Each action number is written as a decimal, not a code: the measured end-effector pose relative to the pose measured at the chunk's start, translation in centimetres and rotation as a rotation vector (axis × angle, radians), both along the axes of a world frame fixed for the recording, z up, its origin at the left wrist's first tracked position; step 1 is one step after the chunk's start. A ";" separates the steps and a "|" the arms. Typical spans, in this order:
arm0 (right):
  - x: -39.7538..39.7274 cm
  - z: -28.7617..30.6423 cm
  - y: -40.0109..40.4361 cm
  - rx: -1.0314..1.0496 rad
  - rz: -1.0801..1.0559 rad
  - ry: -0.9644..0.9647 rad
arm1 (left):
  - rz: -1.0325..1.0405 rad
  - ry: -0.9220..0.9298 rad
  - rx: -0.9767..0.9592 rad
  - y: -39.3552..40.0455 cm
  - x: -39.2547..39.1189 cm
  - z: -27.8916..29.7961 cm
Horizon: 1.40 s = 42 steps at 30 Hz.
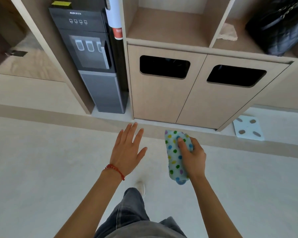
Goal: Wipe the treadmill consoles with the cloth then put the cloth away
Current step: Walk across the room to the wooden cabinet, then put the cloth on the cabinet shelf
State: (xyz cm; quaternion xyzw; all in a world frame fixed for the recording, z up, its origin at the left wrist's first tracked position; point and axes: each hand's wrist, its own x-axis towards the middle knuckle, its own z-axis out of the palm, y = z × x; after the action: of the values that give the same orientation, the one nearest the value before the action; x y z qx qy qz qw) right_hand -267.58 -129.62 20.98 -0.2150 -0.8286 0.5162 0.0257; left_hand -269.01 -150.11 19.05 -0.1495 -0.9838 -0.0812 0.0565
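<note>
Jeans below me, my right hand [194, 157] grips the cloth [176, 156] lengthwise — shelves [169, 28] ahead of my fingers [182, 143] — left hand [127, 148] spread, empty.

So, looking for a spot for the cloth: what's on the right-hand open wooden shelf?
A black quilted bag and a crumpled beige cloth sit there; whatever is behind the bag is hidden.

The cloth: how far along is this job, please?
No treadmill console is in view, so whether wiping is done cannot be told. In hand: the right hand grips the dotted cloth; the left hand is open and empty. Left: putting the cloth away, perhaps in the cabinet ahead.
</note>
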 end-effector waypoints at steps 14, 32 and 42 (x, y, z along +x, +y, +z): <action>-23.2 1.4 1.2 0.010 -0.046 0.042 | -0.065 0.027 0.069 1.4 -24.1 1.2; -51.9 5.7 7.6 -0.004 0.010 0.104 | -0.027 0.079 0.055 8.0 -50.6 4.1; -62.0 4.3 6.6 0.181 -0.042 0.021 | -0.097 0.048 0.018 7.3 -59.9 4.0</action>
State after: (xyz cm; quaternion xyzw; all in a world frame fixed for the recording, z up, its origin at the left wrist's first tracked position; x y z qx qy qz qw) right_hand -329.59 -123.05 25.32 -0.2236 -0.8670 0.4407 0.0646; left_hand -328.94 -142.79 23.05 -0.1985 -0.9730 -0.0889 0.0775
